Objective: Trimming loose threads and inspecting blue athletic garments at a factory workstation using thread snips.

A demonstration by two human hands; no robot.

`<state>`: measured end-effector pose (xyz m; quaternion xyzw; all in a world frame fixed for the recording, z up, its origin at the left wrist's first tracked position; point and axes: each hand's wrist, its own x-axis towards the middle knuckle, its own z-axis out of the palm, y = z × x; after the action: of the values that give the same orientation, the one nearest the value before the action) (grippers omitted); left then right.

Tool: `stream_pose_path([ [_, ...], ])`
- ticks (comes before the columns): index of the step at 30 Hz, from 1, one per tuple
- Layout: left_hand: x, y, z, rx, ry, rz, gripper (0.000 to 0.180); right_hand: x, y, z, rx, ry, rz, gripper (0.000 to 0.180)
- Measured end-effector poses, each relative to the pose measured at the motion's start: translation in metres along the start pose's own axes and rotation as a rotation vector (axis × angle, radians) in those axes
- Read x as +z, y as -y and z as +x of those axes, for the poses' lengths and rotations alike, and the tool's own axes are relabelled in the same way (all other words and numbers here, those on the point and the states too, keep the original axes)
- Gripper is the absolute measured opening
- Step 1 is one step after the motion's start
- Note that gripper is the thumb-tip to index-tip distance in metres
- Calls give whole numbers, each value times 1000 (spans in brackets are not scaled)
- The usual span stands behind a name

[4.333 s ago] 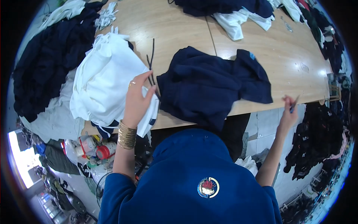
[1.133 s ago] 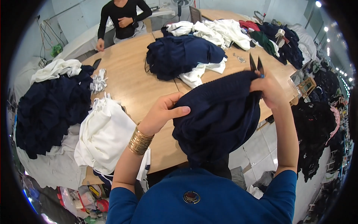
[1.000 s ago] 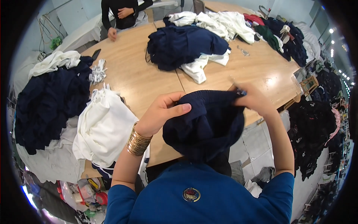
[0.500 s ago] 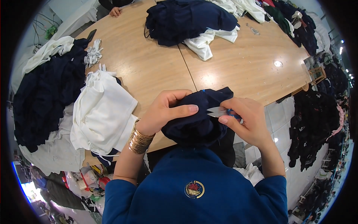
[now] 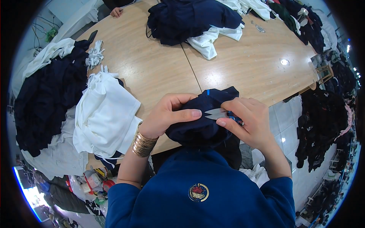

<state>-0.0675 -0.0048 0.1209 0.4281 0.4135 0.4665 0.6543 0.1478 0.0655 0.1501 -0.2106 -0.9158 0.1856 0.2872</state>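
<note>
A bunched navy garment (image 5: 186, 131) is held up in front of me at the table's near edge. My left hand (image 5: 173, 112) grips it, thumb on top and fingers behind the cloth. My right hand (image 5: 247, 116) is closed on small thread snips (image 5: 216, 113) with blue handles. Their two pointed blades stand slightly apart over the cloth, just right of my left thumb tip. A small blue tab (image 5: 208, 92) shows at the garment's upper edge. Whether the blades have any thread between them is too small to tell.
Folded white garments (image 5: 104, 114) and a navy pile (image 5: 51, 100) lie to the left on the wooden table (image 5: 152, 72). Another navy heap (image 5: 194, 21) sits at the far side. Another person's hand (image 5: 116, 12) rests at the far left edge. Dark garments (image 5: 319, 125) hang at the right.
The snips in my right hand have moved left across the cloth, closer to my left thumb. More of the blue tab shows on the garment's upper edge.
</note>
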Motion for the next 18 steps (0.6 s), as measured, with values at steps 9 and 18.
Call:
stream_pose_path([
  [9, 0, -3, -4, 15, -54, 27, 30, 11, -22, 0, 218, -86, 422, 36],
  [18, -14, -13, -15, 172, 27, 308, 19, 36, -65, -23, 414, -108, 347, 18],
])
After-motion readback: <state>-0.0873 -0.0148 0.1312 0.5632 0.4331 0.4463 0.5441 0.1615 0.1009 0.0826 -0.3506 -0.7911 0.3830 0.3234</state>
